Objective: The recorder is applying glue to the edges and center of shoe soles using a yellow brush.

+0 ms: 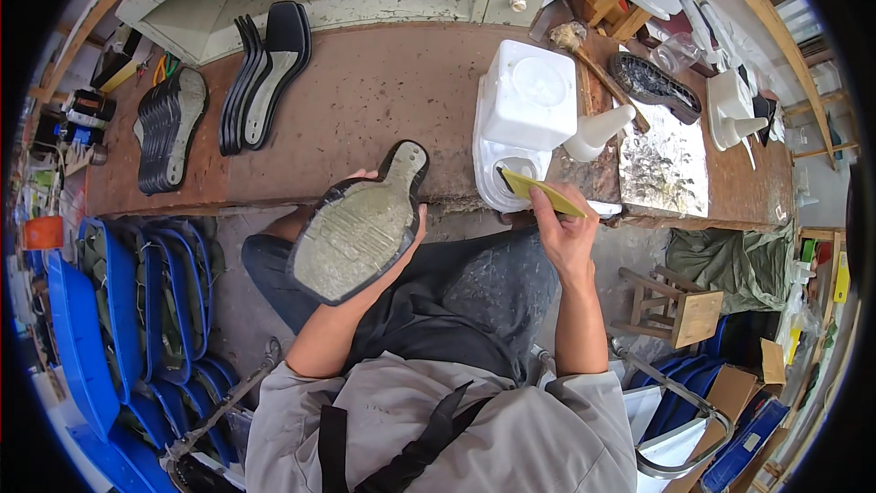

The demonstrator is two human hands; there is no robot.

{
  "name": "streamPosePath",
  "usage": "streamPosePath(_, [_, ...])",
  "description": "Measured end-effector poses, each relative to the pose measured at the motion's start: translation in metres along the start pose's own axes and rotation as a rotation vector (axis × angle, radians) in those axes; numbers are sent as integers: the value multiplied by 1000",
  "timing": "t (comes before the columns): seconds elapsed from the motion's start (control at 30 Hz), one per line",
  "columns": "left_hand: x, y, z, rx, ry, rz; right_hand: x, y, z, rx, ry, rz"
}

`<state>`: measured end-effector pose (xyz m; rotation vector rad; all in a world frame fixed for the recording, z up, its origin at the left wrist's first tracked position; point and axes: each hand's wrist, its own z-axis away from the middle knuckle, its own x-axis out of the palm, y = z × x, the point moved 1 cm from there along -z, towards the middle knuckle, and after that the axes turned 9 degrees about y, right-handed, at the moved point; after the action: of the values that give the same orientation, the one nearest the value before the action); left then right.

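Note:
My left hand (408, 245) is closed round a fanned bundle of black-edged shoe soles (354, 236), held over my lap with the grey-green face up. Its narrow end, with small holes, points away from me. In my right hand (568, 225) is a flat yellow scraper-like piece (538, 194), pinched between thumb and fingers. The dark-edged tip of this piece is at the round opening of a white plastic container (490, 184) on the near edge of the bench. A square white plastic jug (530, 96) rests on that container, behind my right hand.
The brown bench (365, 100) carries two groups of soles, one overlapped row (172, 132) and one leaning set (265, 82). To the right lie a dark outsole (654, 84), a white nozzle (598, 133) and a stained sheet (664, 160). Blue trays (117, 301) stand at left, a wooden stool (675, 306) at right.

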<state>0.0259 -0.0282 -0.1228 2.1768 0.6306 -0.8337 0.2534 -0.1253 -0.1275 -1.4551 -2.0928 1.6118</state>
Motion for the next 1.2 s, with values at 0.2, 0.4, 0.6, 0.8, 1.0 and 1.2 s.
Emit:
streamPosePath(0.2, [18,-5,3,-13,447,240,1,-6,4,176,-47,-156])
streamPosePath(0.4, [21,11,-7,168,492,301,-16,-89,13,428,-26,-727])
streamPosePath(0.6, [5,29,-8,208,600,352,-19,-123,7,-93,-83,-503])
streamPosePath(0.8, [-9,36,-10,258,625,314,-26,-142,20,-241,-150,-551])
streamPosePath(1.0, [-15,40,-5,234,587,289,-25,-150,30,-295,-167,-618])
streamPosePath(1.2, [-19,39,-2,208,531,315,-26,-154,37,-349,-163,-670])
